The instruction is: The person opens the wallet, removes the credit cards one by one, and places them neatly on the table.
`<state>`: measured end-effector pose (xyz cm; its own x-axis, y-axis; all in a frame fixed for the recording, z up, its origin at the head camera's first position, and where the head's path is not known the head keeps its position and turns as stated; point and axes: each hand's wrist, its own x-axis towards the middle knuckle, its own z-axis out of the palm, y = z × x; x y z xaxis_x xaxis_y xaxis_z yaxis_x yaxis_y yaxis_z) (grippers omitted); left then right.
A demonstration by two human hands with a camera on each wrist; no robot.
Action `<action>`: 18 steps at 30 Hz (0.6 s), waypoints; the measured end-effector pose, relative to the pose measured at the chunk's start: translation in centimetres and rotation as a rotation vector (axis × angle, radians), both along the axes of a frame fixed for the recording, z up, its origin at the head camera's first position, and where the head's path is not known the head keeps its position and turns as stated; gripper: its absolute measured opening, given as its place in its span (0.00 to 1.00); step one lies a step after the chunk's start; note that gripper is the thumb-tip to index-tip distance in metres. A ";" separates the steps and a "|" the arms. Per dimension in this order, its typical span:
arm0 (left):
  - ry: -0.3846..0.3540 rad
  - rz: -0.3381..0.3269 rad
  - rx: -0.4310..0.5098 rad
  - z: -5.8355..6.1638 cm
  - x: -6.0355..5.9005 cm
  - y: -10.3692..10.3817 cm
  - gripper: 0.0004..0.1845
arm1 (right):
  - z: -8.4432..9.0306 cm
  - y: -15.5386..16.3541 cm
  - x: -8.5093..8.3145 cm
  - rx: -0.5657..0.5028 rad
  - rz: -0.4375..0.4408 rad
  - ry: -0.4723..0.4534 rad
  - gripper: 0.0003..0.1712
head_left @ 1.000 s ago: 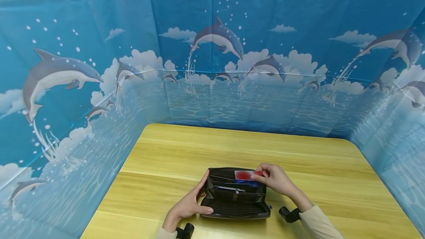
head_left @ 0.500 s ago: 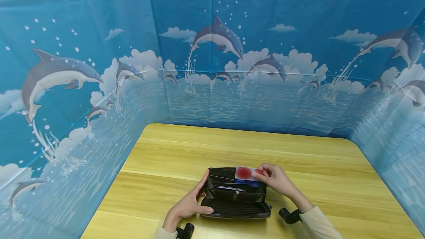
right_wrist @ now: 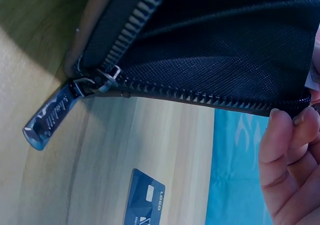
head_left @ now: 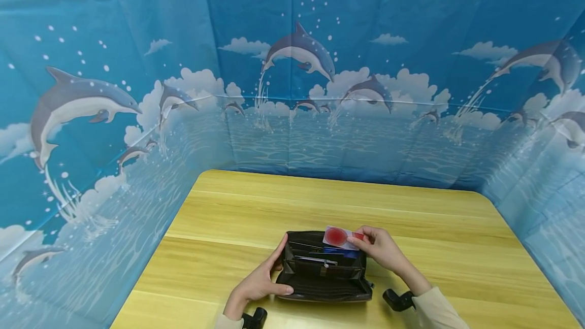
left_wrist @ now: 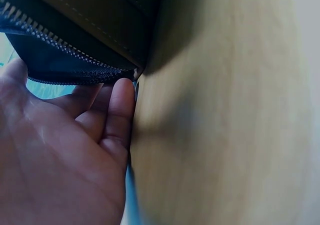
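Dolphin-printed curtain (head_left: 292, 141) is hung behind wood-grain tabletop (head_left: 192, 248). Red-and-white card (head_left: 337, 236) is held at rear of open zip-around wallet (head_left: 329, 288), long axis left–right, right end dipped slightly, pinched narrowly by right hand (head_left: 381, 249). Wallet is gripped at left end by left hand (head_left: 262, 281). Card handling is seemingly in hand; steady wallet, straight card are likely called for next.

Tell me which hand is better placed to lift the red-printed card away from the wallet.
Right, I'd say: the right hand pinches the red-printed card by its right end, at the far side of the wallet. The left hand grips the wallet's left side, so it seems better suited to steadying.
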<state>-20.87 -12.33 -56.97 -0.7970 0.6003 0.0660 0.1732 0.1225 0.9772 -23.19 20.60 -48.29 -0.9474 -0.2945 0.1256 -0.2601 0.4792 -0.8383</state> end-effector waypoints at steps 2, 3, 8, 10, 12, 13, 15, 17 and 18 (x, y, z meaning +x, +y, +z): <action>0.004 0.002 0.001 0.0 0.0 0.0 0.61 | 0.5 -0.2 0.3 -0.013 0.001 0.009 0.09; 0.005 0.002 0.001 0.0 0.0 0.0 0.61 | 0.6 -0.2 0.5 -0.022 0.003 0.011 0.09; 0.002 0.004 -0.004 0.0 0.0 0.0 0.61 | -1.1 0.3 -0.2 -0.038 -0.037 0.007 0.09; 0.001 0.006 -0.007 0.0 0.0 0.0 0.61 | -1.8 0.6 -0.6 -0.049 -0.059 -0.005 0.10; 0.000 0.008 -0.009 0.0 0.0 0.0 0.61 | -2.1 0.7 -0.8 -0.069 -0.077 -0.012 0.12; 0.000 0.009 -0.009 0.0 0.0 0.0 0.61 | -2.1 0.7 -0.8 -0.080 -0.083 -0.014 0.13; 0.001 0.009 -0.009 0.0 0.0 0.0 0.61 | -2.2 0.7 -0.9 -0.088 -0.093 -0.008 0.13; 0.003 0.007 -0.010 0.0 0.0 -0.1 0.61 | -2.2 0.7 -0.9 -0.088 -0.101 0.003 0.14; 0.005 0.005 -0.010 0.0 0.0 -0.1 0.61 | -2.2 0.7 -0.9 -0.084 -0.104 0.007 0.13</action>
<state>-20.85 -12.39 -57.01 -0.8000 0.5967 0.0635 0.1769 0.1335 0.9751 -24.11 21.26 -50.44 -0.9713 -0.1827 0.1523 -0.2185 0.4317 -0.8752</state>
